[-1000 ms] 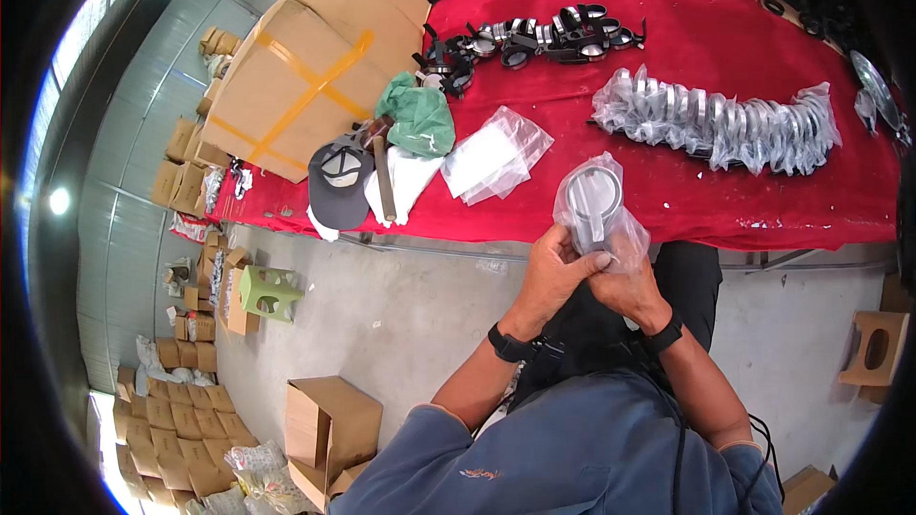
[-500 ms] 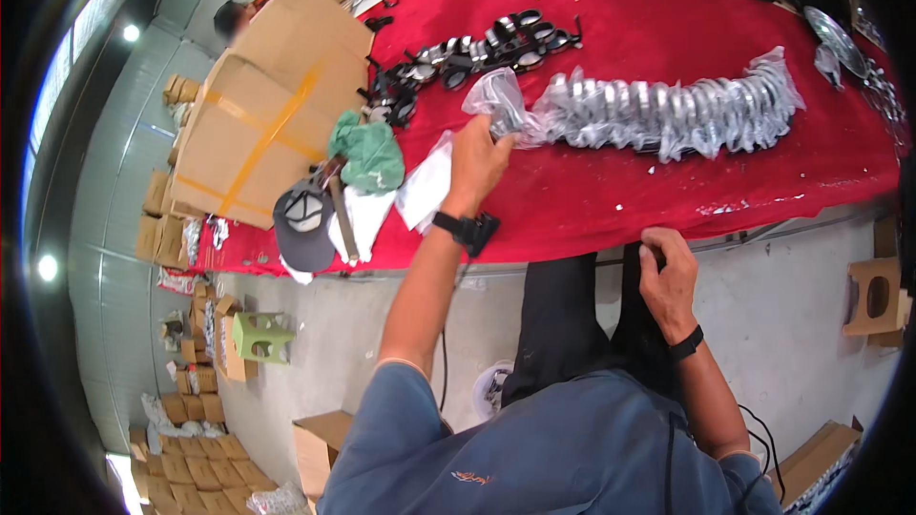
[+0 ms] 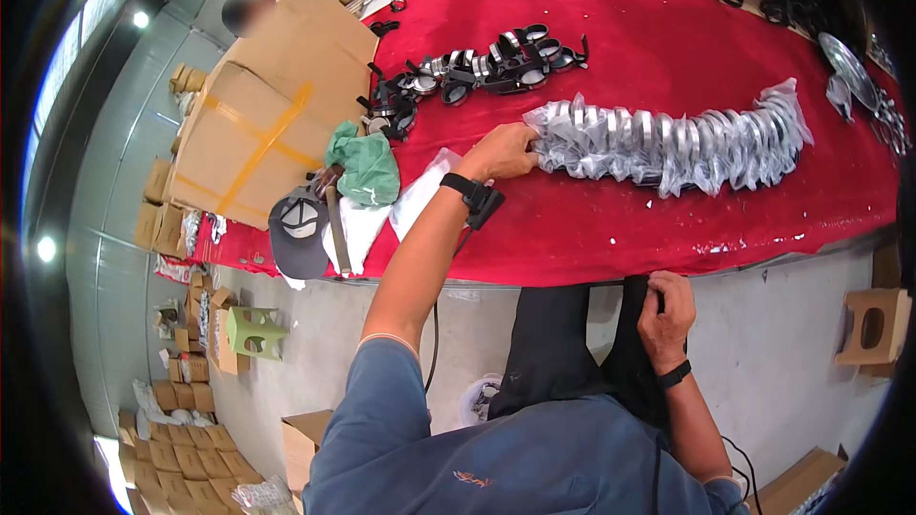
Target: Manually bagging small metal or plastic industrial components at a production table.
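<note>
My left hand is at the left end of a curved row of round silver pieces in clear plastic. Its fingers close on the end piece, and the fingertips are partly hidden behind the plastic. My right hand rests by my thigh, just below the table's front edge. Its fingers are loosely curled, with nothing visible in them. Beyond my left hand lies a loose cluster of unwrapped black and silver round pieces. Beside my left wrist lies a sheet of white plastic.
On the red-covered table, a cap, a hammer-like tool and a green bag lie at left, beside a large carton. Metal plates stand at far right. A green stool and bucket are on the floor.
The bagged piece that my left hand held apart is now against the row's left end, and the hand has shifted right. My right hand has dropped slightly off the table edge.
</note>
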{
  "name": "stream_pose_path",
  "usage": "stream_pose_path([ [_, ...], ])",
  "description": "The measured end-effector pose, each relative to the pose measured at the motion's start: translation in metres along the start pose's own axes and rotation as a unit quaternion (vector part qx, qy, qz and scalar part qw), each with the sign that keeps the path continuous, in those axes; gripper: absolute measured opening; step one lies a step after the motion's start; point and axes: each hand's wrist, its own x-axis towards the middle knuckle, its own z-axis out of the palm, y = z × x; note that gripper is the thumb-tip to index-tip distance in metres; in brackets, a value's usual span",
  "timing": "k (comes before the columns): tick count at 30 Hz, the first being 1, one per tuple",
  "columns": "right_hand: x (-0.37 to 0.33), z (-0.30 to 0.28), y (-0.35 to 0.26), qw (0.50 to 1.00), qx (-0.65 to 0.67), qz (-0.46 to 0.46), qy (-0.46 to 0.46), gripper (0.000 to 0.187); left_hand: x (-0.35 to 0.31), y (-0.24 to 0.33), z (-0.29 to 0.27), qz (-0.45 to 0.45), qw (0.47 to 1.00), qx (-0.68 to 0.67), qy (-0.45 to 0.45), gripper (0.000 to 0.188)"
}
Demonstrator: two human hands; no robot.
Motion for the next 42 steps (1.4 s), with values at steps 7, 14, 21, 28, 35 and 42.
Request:
stream_pose_path([
  [7, 0.001, -0.002, 0.002, 1.000, -0.009, 0.014, 0.003, 0.019, -0.005, -0.094, -0.040, -0.111, 0.978, -0.002, 0.179, 0.033],
  [14, 0.003, -0.003, 0.006, 0.999, -0.033, 0.022, 0.008, 0.020, 0.066, -0.105, -0.016, -0.057, 0.951, 0.167, 0.254, 0.025],
  [21, 0.006, 0.001, 0.000, 0.999, -0.023, 0.021, 0.013, 0.024, 0.070, -0.152, -0.029, 0.034, 0.934, 0.120, 0.336, 0.027],
  [28, 0.007, 0.017, -0.009, 1.000, 0.010, 0.005, -0.002, 0.023, 0.037, -0.201, -0.078, -0.129, 0.688, -0.550, 0.455, 0.034],
  [35, -0.005, 0.026, -0.020, 0.999, -0.004, -0.033, -0.024, 0.020, -0.025, -0.178, -0.080, -0.093, 0.787, -0.367, 0.487, 0.010],
  [42, -0.018, 0.041, -0.036, 0.997, 0.004, -0.055, -0.047, 0.019, -0.086, -0.199, -0.104, -0.159, 0.510, -0.657, 0.531, 0.016],
])
